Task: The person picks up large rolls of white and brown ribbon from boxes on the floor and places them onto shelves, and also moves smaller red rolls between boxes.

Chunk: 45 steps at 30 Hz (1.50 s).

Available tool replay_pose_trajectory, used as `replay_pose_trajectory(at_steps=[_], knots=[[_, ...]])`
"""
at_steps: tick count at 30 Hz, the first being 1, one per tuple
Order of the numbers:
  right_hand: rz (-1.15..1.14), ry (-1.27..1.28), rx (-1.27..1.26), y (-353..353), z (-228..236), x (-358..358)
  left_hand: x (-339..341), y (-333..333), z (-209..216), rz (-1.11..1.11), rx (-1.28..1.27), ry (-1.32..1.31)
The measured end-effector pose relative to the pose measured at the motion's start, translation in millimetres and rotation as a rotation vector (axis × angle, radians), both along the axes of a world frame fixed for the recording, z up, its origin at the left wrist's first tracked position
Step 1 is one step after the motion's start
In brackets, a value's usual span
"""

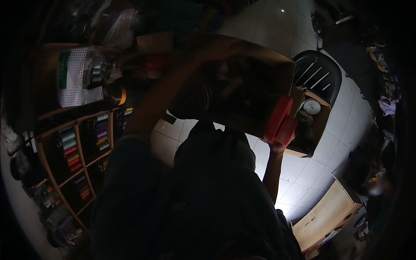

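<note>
Two red rolls (281, 119), flat and round like wound ribbon or tape, stand on edge at the right side of a large dark cardboard box (273, 56). My right hand (282, 144) is closed around the lower end of the rolls, with the fingers partly behind them. My left arm reaches up across the box, and my left hand (227, 47) lies in shadow by its far edge. Too little light falls there to show its fingers. Inside the box are dim shapes I cannot make out.
On a black slatted chair (333, 76) sits a second cardboard box (321, 125) holding a white roll (312, 107). A wooden rack (60, 184) of coloured thread spools stands at left, beneath a plastic-wrapped package (73, 78). A wooden cabinet (323, 219) is at lower right.
</note>
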State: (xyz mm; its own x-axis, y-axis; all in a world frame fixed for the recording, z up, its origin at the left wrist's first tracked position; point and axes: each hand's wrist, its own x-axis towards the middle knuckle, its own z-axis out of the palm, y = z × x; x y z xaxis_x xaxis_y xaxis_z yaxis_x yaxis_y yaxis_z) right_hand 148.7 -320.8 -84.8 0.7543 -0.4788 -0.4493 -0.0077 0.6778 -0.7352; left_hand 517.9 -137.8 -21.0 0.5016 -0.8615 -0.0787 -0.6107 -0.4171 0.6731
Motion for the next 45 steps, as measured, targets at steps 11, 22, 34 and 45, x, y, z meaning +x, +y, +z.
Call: replay_pose_trajectory(at_steps=[11,22,34,45], knots=[[-0.054,-0.110,0.187,75,4,17,24,261,-87,0.231,0.708,-0.446],[-0.073,-0.283,0.346,131,12,-7,28,250,-112,0.384,0.724,-0.374],[-0.143,-0.156,0.049,164,34,-25,85,252,-106,0.149,0.563,-0.393],[-0.144,-0.247,0.090,167,31,-51,167,308,-99,-0.148,0.258,0.173]])
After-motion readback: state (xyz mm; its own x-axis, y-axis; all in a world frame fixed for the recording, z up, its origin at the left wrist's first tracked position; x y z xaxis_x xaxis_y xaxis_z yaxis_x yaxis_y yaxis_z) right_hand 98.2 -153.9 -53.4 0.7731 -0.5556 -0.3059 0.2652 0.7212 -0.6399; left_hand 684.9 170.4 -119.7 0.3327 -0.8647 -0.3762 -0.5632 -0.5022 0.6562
